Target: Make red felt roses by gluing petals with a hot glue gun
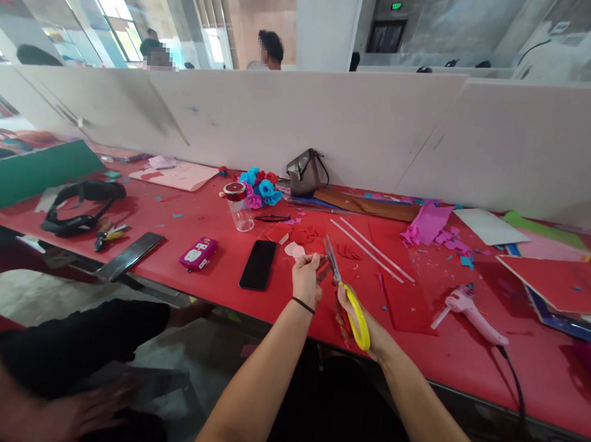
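Observation:
My right hand (pixel 346 312) is wrapped round yellow-handled scissors (pixel 357 319), whose metal blades point up and away over the table. Beside the blades, my left hand (pixel 306 279) is closed in a pinch, a black band round its wrist. Whatever its fingertips hold is too small to make out. Just beyond it lie pale pink paper pieces (pixel 294 249) and scraps of red crepe paper (pixel 307 235). Two thin white sticks (pixel 374 249) rest to the right on the red table, near a red paper sheet (pixel 411 301). A black phone (pixel 257 264) lies left of my left hand.
At right lies a pink glue gun (pixel 477 315) with its cord over the table edge. A lidded jar (pixel 240 207), paper flowers (pixel 261 187) and a grey bag (pixel 306 173) stand toward the white partition (pixel 281 120). Another person's hand (pixel 84 408) is at lower left.

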{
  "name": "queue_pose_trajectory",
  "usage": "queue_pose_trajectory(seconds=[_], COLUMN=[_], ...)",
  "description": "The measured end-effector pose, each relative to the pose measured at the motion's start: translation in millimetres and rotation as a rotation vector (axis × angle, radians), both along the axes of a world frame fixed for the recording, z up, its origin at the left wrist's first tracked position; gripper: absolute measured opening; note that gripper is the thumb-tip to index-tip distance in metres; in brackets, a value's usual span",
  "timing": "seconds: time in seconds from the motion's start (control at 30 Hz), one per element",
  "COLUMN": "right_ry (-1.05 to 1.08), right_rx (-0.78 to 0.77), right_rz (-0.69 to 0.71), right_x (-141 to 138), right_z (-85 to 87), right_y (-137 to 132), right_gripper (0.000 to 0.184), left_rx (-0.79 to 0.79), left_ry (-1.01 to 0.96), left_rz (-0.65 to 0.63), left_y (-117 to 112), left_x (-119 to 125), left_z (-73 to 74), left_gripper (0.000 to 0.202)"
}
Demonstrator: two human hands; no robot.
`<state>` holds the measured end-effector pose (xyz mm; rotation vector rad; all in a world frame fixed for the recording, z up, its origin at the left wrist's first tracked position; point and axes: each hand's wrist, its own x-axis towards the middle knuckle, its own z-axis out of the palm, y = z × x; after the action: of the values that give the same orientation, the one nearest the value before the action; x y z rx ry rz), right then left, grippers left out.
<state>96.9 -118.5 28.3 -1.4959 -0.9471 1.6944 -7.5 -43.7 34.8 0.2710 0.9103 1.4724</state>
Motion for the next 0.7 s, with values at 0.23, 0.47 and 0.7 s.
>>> queue_pose_trajectory(seconds=[0.23, 0.47, 0.7], right_ry=[0.012, -0.110, -0.212], right_rx=[0.038, 0.089, 0.078], right_rz=[-0.033, -0.032, 0.033], right_x=[-2.3, -6.3, -2.7], right_z=[-1.8, -0.4, 0.7], right_y=[1.8, 4.3, 11.6], right_gripper=[0.068, 0.069, 0.056], left_rx=[-0.006, 0.007, -0.043], left_ry=[-0.007, -0.004, 0.018], left_rz=[0.015, 0.000, 0.025], left_y=[0.7, 1.1, 4.6], left_x=[2.5, 2.6, 1.0], left_z=[0.0, 0.3, -4.6], left_gripper=[0.021, 0.021, 0.024])
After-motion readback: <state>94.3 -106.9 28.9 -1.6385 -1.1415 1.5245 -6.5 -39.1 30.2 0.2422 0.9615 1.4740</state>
